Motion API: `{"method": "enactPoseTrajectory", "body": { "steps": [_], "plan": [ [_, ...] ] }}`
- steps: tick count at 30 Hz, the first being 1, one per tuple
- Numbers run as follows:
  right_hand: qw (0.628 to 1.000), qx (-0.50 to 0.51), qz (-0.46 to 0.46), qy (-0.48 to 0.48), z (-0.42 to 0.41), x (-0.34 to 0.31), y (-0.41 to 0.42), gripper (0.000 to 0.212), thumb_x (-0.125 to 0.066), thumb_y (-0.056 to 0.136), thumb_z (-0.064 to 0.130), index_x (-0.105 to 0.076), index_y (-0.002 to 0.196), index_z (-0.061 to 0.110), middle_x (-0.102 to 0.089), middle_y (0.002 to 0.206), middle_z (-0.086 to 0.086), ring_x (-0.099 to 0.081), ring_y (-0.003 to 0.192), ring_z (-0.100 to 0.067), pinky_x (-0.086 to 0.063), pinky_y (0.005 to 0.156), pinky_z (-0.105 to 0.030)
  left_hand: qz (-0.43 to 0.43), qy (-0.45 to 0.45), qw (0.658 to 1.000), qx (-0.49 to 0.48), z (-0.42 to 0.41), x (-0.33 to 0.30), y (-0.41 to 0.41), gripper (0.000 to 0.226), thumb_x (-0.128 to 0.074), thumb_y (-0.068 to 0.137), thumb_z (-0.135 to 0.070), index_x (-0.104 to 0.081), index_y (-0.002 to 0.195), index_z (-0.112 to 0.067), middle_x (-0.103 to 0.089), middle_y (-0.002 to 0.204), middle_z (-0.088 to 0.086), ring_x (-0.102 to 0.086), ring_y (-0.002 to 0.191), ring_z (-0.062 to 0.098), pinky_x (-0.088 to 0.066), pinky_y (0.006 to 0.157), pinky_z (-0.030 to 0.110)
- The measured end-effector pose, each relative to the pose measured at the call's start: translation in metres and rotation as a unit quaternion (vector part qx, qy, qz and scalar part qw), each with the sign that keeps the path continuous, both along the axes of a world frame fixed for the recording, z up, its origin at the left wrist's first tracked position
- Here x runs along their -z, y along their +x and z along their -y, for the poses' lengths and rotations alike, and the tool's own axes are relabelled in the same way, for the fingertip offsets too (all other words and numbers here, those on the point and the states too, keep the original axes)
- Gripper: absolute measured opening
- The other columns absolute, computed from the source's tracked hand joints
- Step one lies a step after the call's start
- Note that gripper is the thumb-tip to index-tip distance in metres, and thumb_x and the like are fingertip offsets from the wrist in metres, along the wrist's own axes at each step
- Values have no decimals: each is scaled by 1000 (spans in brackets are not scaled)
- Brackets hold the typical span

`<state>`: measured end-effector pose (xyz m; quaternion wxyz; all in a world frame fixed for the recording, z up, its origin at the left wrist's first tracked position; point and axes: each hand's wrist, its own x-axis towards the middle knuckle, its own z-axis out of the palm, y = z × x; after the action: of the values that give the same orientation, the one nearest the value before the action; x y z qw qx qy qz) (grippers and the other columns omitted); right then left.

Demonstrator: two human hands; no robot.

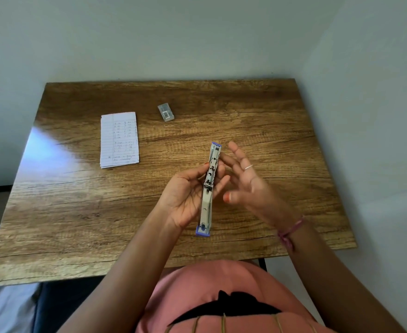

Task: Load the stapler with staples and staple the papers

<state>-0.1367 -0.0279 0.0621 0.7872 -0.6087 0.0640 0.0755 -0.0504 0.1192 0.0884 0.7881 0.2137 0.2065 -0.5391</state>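
Wooden table (257, 121) against pale walls. Stapler (208, 188), swung open flat, held above the table's middle, gripped in left hand (185, 195). Right hand (248, 186) just beside it, fingers spread, holding nothing. Staple box (166, 112) and papers (119, 139) lie farther back, apart.

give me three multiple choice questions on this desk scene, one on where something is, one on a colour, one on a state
1. Where does the staple box lie?
A. on the papers
B. on the table, right of the papers
C. in the right hand

2. What colour are the stapler's end caps?
A. purple
B. red
C. green

3. What state is the stapler in?
A. closed on the table
B. swung open flat, held in the left hand
C. clamped on the papers

Answers:
1 B: the box sits on bare wood, apart from the papers.
2 A: both tips show purple.
3 B: the left hand grips the opened stapler, and the right hand is open beside it.
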Motion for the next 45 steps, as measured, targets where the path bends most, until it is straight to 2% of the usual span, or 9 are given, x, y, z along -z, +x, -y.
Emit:
{"method": "enactPoseTrajectory", "body": {
  "steps": [3, 8, 12, 15, 20, 25, 31, 35, 45],
  "plan": [
    [995, -66, 13, -73, -6, 6, 0, 132, -81, 64, 7, 17, 145, 41, 3, 159, 10, -13, 146, -13, -39, 107, -48, -11, 8, 1000, -27, 3, -2, 2, 33, -52, 79, -1, -59, 109, 10, -63, 96, 18, -66, 83, 20, -51, 86, 44],
    [990, -13, 8, -142, -18, 11, 14, 133, -85, 61, 24, 17, 143, 44, -7, 157, 14, -18, 144, -7, -33, 112, -42, 4, 15, 998, -65, 7, 1, -1, 40, -55, 80, -3, -57, 118, 6, -66, 97, 16, -66, 84, 16, -51, 88, 43],
    [997, 7, 21, -77, -16, 15, 19, 128, -85, 60, 14, 6, 149, 27, -20, 152, 10, -34, 136, -1, -43, 99, -22, 53, 33, 997, -54, 4, 3, -2, 36, -53, 86, -5, -55, 120, 4, -65, 94, 16, -66, 80, 20, -54, 84, 41],
    [999, 35, 5, -34, -14, 15, 22, 114, -81, 63, 1, -8, 149, 20, -33, 146, 5, -50, 121, -1, -48, 88, -17, 61, 32, 997, -47, 2, 3, -1, 31, -48, 90, -4, -52, 121, 1, -63, 94, 16, -61, 85, 24, -61, 60, 36],
    [990, 67, -21, 123, -12, 14, 24, 104, -91, 50, 38, -39, 138, 17, -52, 135, -9, -58, 113, -21, -56, 84, -37, 69, 44, 997, -12, -1, 4, -5, 31, -50, 86, 0, -57, 116, 0, -66, 94, 14, -65, 80, 17, -58, 67, 27],
    [986, 87, -42, 132, -16, 13, 27, 72, -80, 65, 47, -57, 120, 6, -65, 117, -9, -65, 96, -22, -57, 78, -39, 121, 75, 990, 19, -3, 5, -9, 20, -49, 92, -2, -64, 106, -5, -69, 79, 7, -66, 67, 11, -58, 63, 21],
    [974, 74, -67, 203, -18, 12, 23, 43, -65, 81, 39, -66, 112, 10, -69, 104, -7, -67, 89, -17, -57, 74, -35, 165, 105, 980, 32, -6, 8, -11, 19, -51, 91, -2, -67, 100, -7, -68, 83, 7, -65, 68, 11, -57, 59, 20],
    [961, 66, -83, 256, -20, 14, 23, 58, -47, 89, 49, -54, 128, 8, -66, 110, -4, -64, 100, -19, -53, 84, -37, 169, 114, 978, 46, -8, 10, -12, 19, -51, 90, -1, -68, 98, -6, -70, 88, 9, -66, 75, 13, -56, 58, 20],
    [930, 66, -98, 348, -25, 31, 28, 53, -55, 85, 52, -56, 119, 12, -63, 101, -3, -51, 109, -25, -49, 86, -38, 252, 194, 946, 66, -10, 17, -14, 10, -63, 86, -3, -70, 90, -7, -72, 74, -1, -68, 65, 6, -55, 56, 19]
  ]
}}
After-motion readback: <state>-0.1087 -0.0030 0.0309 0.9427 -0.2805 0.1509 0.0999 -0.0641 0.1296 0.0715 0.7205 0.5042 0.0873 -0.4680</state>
